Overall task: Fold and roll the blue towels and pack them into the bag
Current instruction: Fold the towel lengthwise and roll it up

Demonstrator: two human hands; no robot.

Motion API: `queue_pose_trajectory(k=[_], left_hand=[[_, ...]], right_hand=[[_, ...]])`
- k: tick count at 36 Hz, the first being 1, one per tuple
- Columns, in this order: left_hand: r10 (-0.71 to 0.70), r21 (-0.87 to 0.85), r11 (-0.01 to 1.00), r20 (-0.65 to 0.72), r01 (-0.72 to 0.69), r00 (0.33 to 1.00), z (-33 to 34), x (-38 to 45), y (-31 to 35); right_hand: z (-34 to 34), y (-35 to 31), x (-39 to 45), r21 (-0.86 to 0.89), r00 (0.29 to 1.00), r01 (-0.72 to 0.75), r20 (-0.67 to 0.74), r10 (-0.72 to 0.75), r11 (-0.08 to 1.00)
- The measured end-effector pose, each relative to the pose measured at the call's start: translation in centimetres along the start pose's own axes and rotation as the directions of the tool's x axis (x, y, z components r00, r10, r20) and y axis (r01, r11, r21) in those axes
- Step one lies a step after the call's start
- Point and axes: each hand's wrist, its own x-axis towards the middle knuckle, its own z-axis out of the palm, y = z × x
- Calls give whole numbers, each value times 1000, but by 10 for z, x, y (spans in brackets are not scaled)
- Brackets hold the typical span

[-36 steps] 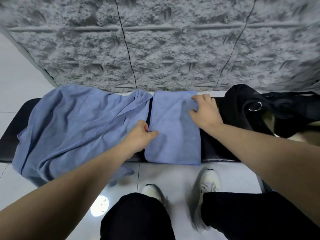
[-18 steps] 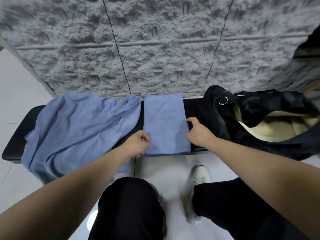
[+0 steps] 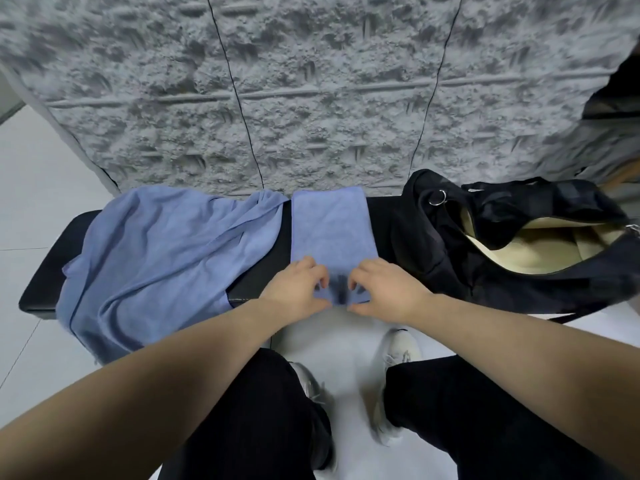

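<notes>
Folded towel (image 3: pixel 332 230) near edge pinched by left hand (image 3: pixel 298 289), right hand (image 3: pixel 384 289); fingertips partly hidden.

Soft matt cloth on a smooth dark counter, against a rough wall.

Folded blue towel (image 3: pixel 332 226) and loose blue towel (image 3: pixel 156 258): matt, fine-napped cloth. Counter (image 3: pixel 263 271): smooth black padded top, faint sheen. Bag (image 3: pixel 502 251): matt black fabric, pale cream lining, shiny metal ring (image 3: pixel 437 198). Wall (image 3: pixel 311 98): coarse grey roughcast texture. Floor (image 3: pixel 31 188): smooth, glossy pale tiles.
</notes>
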Motion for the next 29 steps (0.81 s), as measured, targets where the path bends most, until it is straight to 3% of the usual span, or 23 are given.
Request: queue_pose_trajectory(k=[3,8,12,20,29], left_hand=[[134,171,975,62,-143,989,11,2,9],[212,333,911,125,-243,969,16,7,11],[205,397,886,124,-238,971,14,8,6],[143,370,911,133,-183,981,12,8,6],[121,575,802,109,-162,987,25,6,14]], right_hand=[[7,0,-1,-78,999,36,26,-34,996],[11,1,1,-194,996,55,83,-39,979],[17,4,2,-230,998,39,51,-28,973],[26,2,-4,-242,1000,26,-8,-29,970],[28,10,0,-368,994,-106,-29,103,924]])
